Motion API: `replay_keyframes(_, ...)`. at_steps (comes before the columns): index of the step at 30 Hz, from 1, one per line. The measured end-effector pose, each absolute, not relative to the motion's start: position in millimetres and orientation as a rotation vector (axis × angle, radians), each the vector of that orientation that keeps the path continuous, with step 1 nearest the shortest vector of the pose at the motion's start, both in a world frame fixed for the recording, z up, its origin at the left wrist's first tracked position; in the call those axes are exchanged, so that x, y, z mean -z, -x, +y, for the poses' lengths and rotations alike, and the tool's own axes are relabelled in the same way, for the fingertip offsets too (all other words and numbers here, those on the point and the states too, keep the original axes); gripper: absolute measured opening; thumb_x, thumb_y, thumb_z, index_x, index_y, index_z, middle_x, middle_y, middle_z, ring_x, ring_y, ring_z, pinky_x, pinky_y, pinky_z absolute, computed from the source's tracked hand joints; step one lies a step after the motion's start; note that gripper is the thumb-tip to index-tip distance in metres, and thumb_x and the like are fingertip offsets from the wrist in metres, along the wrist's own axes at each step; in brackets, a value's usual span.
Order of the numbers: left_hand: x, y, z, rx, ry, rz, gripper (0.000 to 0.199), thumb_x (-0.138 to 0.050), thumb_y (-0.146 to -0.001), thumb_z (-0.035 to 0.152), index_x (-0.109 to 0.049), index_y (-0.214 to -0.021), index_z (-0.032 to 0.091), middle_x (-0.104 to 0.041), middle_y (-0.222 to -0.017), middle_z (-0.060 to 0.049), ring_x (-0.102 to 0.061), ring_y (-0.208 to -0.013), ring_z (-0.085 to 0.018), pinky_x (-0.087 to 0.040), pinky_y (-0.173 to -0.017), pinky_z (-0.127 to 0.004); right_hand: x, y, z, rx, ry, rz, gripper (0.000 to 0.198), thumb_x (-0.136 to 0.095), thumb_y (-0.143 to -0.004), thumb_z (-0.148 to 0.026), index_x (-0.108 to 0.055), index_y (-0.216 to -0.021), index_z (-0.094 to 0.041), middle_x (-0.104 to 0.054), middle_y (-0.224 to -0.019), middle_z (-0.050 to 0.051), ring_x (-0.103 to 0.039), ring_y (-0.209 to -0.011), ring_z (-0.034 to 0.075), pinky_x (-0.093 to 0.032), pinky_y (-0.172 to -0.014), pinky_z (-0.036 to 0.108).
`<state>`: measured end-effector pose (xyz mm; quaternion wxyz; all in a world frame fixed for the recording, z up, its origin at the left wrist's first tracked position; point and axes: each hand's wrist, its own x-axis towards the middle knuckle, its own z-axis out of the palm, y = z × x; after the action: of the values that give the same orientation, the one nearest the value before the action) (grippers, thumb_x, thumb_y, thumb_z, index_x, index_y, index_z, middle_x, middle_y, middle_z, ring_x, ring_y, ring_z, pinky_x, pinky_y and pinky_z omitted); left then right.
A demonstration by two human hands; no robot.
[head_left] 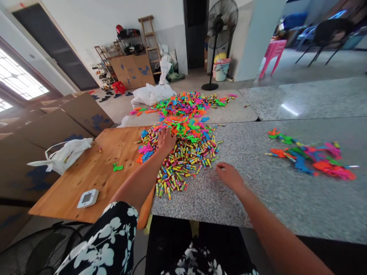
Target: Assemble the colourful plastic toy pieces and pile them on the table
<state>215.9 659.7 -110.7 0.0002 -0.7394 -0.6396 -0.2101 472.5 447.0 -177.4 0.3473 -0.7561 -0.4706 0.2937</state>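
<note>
My left hand (166, 140) lies over the heap, fingers stretched toward the bright plastic pieces; what its fingertips touch is hidden. Under and around it spread many small tubes with yellow, red and blue labels (186, 156). Green, orange, pink and blue toy-gun-shaped plastic pieces (189, 128) are piled on top at the far side. My right hand (229, 175) is just right of the tubes above the grey speckled table (200, 202), its fingers loosely bent and a little apart, with nothing visible in them. One green toy-gun-shaped piece (117, 167) lies alone on the wooden board (114, 145).
A second heap (189, 103) of coloured pieces sits behind. Assorted pieces, some with tubes, form a blurred group (321, 158) at right. On the board are a white display device (88, 198) and a plastic bag (67, 152). Cardboard boxes (54, 130) stand left, a floor fan (219, 26) farther back.
</note>
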Motion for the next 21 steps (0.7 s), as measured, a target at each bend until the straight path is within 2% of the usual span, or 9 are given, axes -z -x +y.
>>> replay_keyframes(2, 108.0, -223.3, 676.4, 0.556, 2.388, -1.895, 0.053, -0.053, -0.099, 0.048, -0.055, -0.146, 0.024, -0.047, -0.155, -0.014, -0.041, -0.144, -0.035, -0.038, -0.117, -0.047, 183.9, -447.1, 456.5, -0.604, 2.135, -1.448, 0.024, -0.061, -0.095, -0.032, -0.073, -0.108, -0.017, -0.074, -0.114, 0.014, -0.073, -0.097, 0.024, -0.052, -0.085, 0.031)
replay_keyframes(5, 108.1, -241.8, 695.1, 0.422, 2.519, -1.803, 0.058, -0.052, -0.098, 0.057, -0.055, -0.148, 0.026, -0.04, -0.162, -0.013, -0.033, -0.15, -0.036, -0.033, -0.12, -0.051, 186.5, -424.4, 466.1, -0.424, 2.341, -1.586, 0.034, -0.058, -0.1, -0.037, -0.067, -0.123, -0.015, -0.066, -0.128, 0.018, -0.072, -0.1, 0.027, -0.051, -0.081, 0.033)
replay_keyframes(8, 112.6, -259.8, 703.7, 0.287, 2.617, -1.762, 0.056, -0.058, -0.096, 0.055, -0.061, -0.142, 0.022, -0.034, -0.166, -0.015, -0.027, -0.154, -0.04, -0.026, -0.124, -0.054, 185.4, -417.7, 467.5, -0.384, 2.386, -1.689, 0.031, -0.054, -0.101, -0.032, -0.065, -0.123, -0.015, -0.065, -0.128, 0.017, -0.072, -0.101, 0.027, -0.05, -0.078, 0.032)
replay_keyframes(11, 117.6, -266.2, 701.0, 0.304, 2.644, -1.703, 0.043, -0.064, -0.093, 0.046, -0.069, -0.126, 0.018, -0.034, -0.166, -0.016, -0.03, -0.152, -0.039, -0.027, -0.123, -0.053, 185.0, -420.2, 459.3, -0.418, 2.377, -1.742, 0.025, -0.052, -0.099, -0.022, -0.066, -0.118, -0.014, -0.068, -0.123, 0.015, -0.071, -0.102, 0.025, -0.049, -0.082, 0.031)
replay_keyframes(14, 119.2, -258.6, 689.4, 0.37, 2.678, -1.625, 0.034, -0.073, -0.087, 0.04, -0.07, -0.112, 0.017, -0.039, -0.162, -0.016, -0.031, -0.15, -0.038, -0.029, -0.122, -0.051, 185.4, -425.1, 445.4, -0.482, 2.326, -1.825, 0.024, -0.054, -0.095, -0.018, -0.067, -0.115, -0.013, -0.069, -0.119, 0.016, -0.07, -0.103, 0.026, -0.048, -0.085, 0.031)
replay_keyframes(17, 119.9, -242.5, 672.0, 0.484, 2.718, -1.523, 0.018, -0.069, -0.088, 0.029, -0.069, -0.102, 0.018, -0.057, -0.143, -0.016, -0.043, -0.141, -0.034, -0.035, -0.117, -0.047, 185.4, -426.8, 434.3, -0.515, 2.304, -1.873, 0.023, -0.056, -0.095, -0.021, -0.068, -0.114, -0.013, -0.069, -0.119, 0.016, -0.07, -0.103, 0.026, -0.048, -0.085, 0.031)
replay_keyframes(19, 122.3, -230.0, 658.2, 0.572, 2.735, -1.465, 0.01, -0.061, -0.091, 0.022, -0.067, -0.098, 0.019, -0.067, -0.121, -0.014, -0.055, -0.126, -0.03, -0.042, -0.109, -0.044, 185.3, -424.8, 431.5, -0.496, 2.292, -1.898, 0.026, -0.059, -0.097, -0.028, -0.067, -0.117, -0.014, -0.068, -0.122, 0.016, -0.07, -0.101, 0.026, -0.048, -0.082, 0.031)
replay_keyframes(21, 126.7, -217.7, 642.9, 0.65, 2.731, -1.454, 0.011, -0.055, -0.094, 0.021, -0.066, -0.098, 0.019, -0.069, -0.102, -0.011, -0.061, -0.108, -0.027, -0.047, -0.101, -0.041, 185.9, -421.3, 431.9, -0.467, 2.244, -1.932, 0.026, -0.059, -0.099, -0.032, -0.067, -0.118, -0.015, -0.067, -0.124, 0.015, -0.07, -0.1, 0.025, -0.048, -0.081, 0.03)
